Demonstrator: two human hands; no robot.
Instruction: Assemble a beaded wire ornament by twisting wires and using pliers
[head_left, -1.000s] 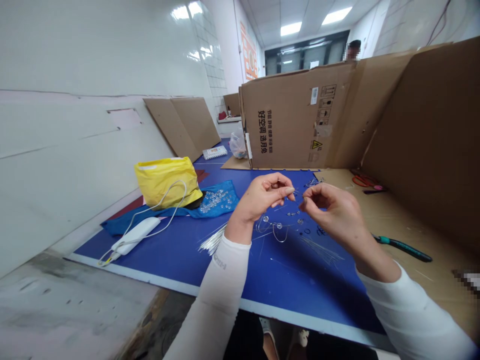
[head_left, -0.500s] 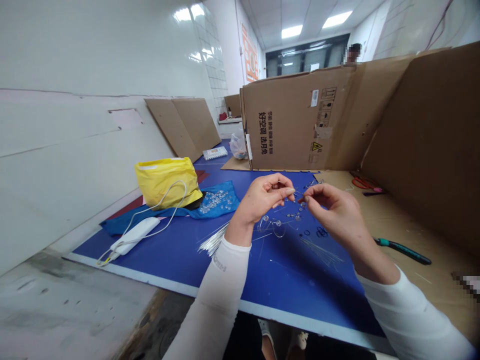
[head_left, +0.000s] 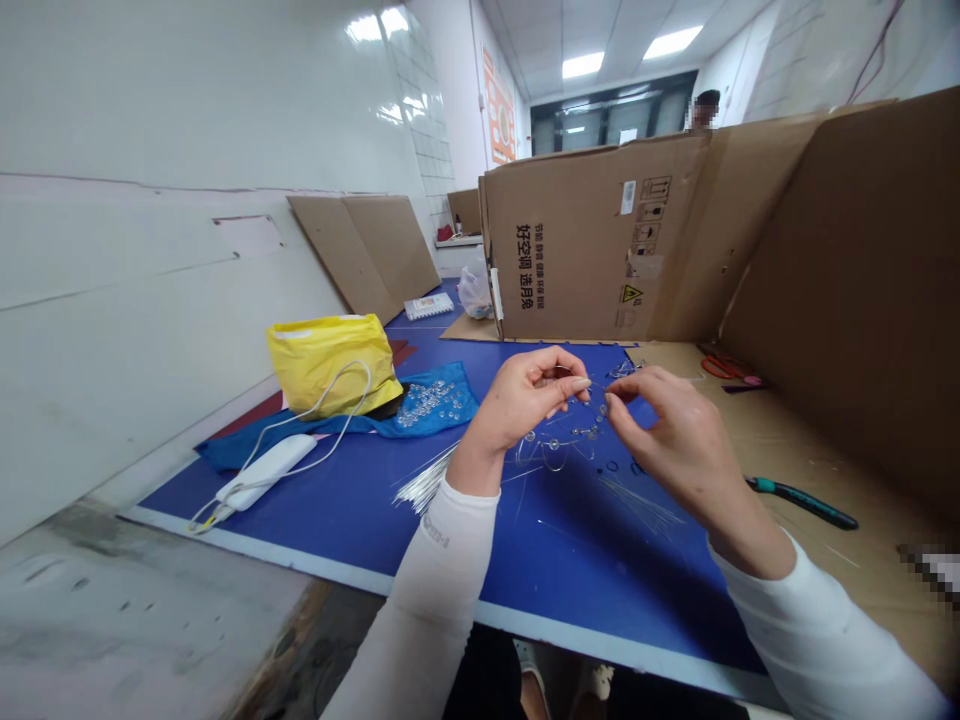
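The left hand [head_left: 521, 400] pinches a thin wire [head_left: 592, 386] strung with clear beads, held above the blue table [head_left: 600, 600]. The right hand [head_left: 675, 440] sits just beside it, its grip impossible to tell. The wire seems mid-shaping, and a steady pinch looks needed. Loose beads [head_left: 427, 402] lie far left on a blue cloth [head_left: 450, 412].

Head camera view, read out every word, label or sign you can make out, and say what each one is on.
"好空调 选月兔" in black on the cardboard box.
A yellow warning triangle on the box, with no readable words.
Too small or blurred to read: the barcode sticker, the sleeve print, the orange wall poster.
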